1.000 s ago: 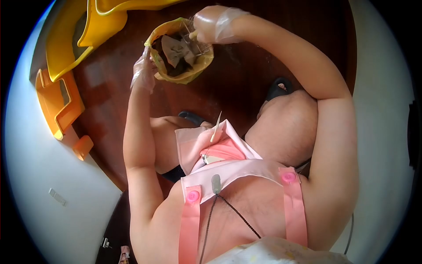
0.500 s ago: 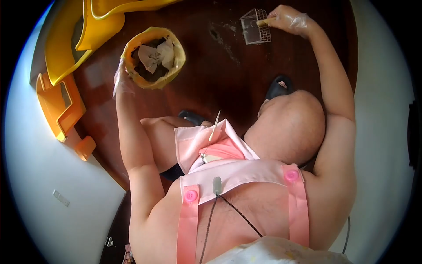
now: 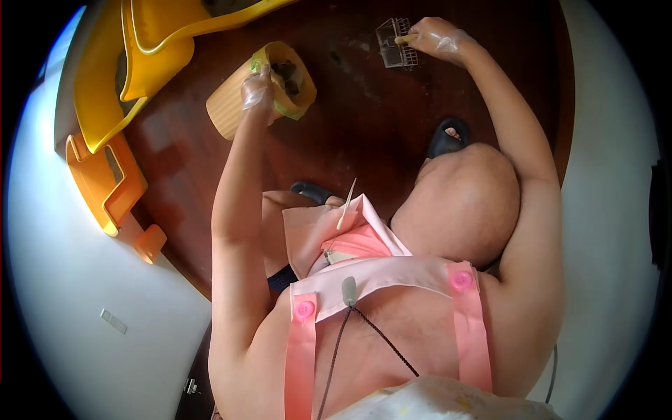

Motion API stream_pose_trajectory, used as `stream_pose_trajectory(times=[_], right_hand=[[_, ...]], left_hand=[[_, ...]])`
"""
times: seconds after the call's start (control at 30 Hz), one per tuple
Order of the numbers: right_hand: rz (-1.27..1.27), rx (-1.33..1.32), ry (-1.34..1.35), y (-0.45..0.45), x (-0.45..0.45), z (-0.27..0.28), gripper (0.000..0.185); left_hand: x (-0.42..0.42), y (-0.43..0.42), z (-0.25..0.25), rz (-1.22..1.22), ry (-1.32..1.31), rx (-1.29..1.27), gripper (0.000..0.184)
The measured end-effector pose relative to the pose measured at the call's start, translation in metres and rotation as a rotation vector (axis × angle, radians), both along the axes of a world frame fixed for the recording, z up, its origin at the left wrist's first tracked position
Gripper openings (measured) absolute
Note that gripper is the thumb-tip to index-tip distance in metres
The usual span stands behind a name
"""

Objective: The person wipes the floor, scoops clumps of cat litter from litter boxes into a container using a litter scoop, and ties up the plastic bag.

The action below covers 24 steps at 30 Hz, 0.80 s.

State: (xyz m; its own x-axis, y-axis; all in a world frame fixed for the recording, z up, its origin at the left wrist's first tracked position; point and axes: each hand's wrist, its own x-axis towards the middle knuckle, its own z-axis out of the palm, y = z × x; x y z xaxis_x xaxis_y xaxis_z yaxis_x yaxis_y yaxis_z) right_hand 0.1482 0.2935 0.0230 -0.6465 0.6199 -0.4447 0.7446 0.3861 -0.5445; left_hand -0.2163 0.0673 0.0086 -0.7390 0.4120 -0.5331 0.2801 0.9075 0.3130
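Observation:
My left hand (image 3: 257, 89), in a clear plastic glove, is closed on the rim of a yellow waste bin (image 3: 231, 101) lined with a yellow-green bag. The bin is tilted, its mouth facing right, and dark contents show inside. My right hand (image 3: 435, 38), gloved too, grips the pale handle (image 3: 405, 40) of a small wire-grid scoop (image 3: 389, 46). The scoop is low at the floor, to the right of the bin. What the scoop holds, if anything, I cannot make out.
Pale debris (image 3: 357, 45) marks the dark reddish-brown floor (image 3: 350, 112). Yellow plastic furniture (image 3: 168, 63) stands at upper left, with an orange plastic piece (image 3: 105, 178) below it. White walls rise on both sides. My black slippers (image 3: 446, 138) rest on the floor.
My left hand has moved right and tipped the bin from upright to leaning right. The scoop in my right hand has shifted slightly left.

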Motion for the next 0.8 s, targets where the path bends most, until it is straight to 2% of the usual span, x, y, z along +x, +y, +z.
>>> stream_pose_trajectory(times=[0.07, 0.13, 0.17, 0.27, 0.37, 0.43, 0.47, 0.57, 0.63, 0.67, 0.77, 0.8], right_hand=[[0.101, -0.022, -0.082, 0.012, -0.01, -0.007, 0.026], [0.14, -0.076, -0.165, 0.015, -0.019, -0.011, 0.031], [0.125, -0.068, -0.122, 0.014, -0.019, -0.013, 0.03], [0.1, -0.059, -0.038, 0.01, -0.019, -0.015, 0.03], [0.127, -0.071, -0.084, 0.01, -0.018, -0.008, 0.03], [0.152, -0.069, -0.162, 0.008, -0.019, -0.005, 0.031], [0.128, -0.09, -0.137, 0.007, -0.018, -0.008, 0.032], [0.14, -0.106, 0.016, -0.004, -0.001, -0.033, 0.034], [0.181, -0.086, 0.088, -0.011, 0.0, -0.053, 0.034], [0.16, -0.154, 0.022, -0.014, -0.003, -0.057, 0.035], [0.103, -0.25, -0.081, -0.015, -0.023, -0.033, 0.035], [0.136, -0.203, -0.033, -0.008, -0.023, -0.048, 0.036]], left_hand=[[-0.004, 0.004, -0.009, -0.065, 0.066, -0.013, 0.063], [-0.006, 0.005, -0.013, 0.026, -0.047, -0.027, 0.063], [-0.008, 0.006, -0.013, 0.075, -0.099, -0.032, 0.063], [-0.017, -0.001, -0.036, -0.026, -0.034, 0.038, 0.068], [0.01, 0.011, 0.003, 0.018, -0.04, 0.029, 0.062], [0.008, 0.011, -0.003, -0.015, 0.004, -0.029, 0.062], [0.007, 0.011, -0.005, -0.032, 0.027, -0.058, 0.061], [0.011, 0.011, -0.005, 0.126, -0.107, 0.026, 0.062], [0.0, 0.01, -0.021, 0.019, -0.045, 0.008, 0.062], [-0.006, 0.006, -0.03, -0.034, -0.012, -0.009, 0.062], [-0.002, 0.008, -0.024, 0.11, -0.132, 0.026, 0.063], [-0.006, 0.007, -0.03, 0.084, -0.117, 0.03, 0.063]])
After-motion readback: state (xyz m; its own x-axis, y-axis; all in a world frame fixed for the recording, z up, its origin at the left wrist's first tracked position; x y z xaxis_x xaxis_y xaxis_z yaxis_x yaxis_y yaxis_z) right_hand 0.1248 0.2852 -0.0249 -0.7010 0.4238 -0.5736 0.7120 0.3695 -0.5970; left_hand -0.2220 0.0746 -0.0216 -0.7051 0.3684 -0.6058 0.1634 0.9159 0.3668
